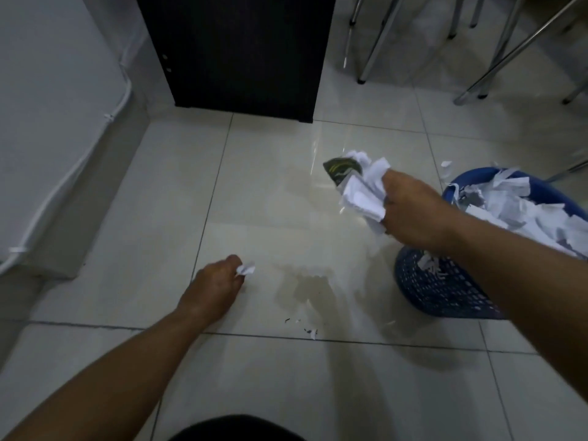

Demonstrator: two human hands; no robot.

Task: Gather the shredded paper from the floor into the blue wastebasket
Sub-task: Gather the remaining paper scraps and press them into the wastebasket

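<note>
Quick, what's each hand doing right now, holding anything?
Left hand: closed, pinching a small paper scrap near the floor.
Right hand: closed around a bunch of paper, beside the blue wastebasket.

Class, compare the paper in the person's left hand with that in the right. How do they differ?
Size: the scrap pinched by the left hand is tiny; the bundle gripped by the right hand is a fistful.
Colour: the scrap is white; the bundle includes a dark printed piece.
Place: the scrap is near the floor; the bundle is beside the blue wastebasket.
Both are crumpled paper.
</note>
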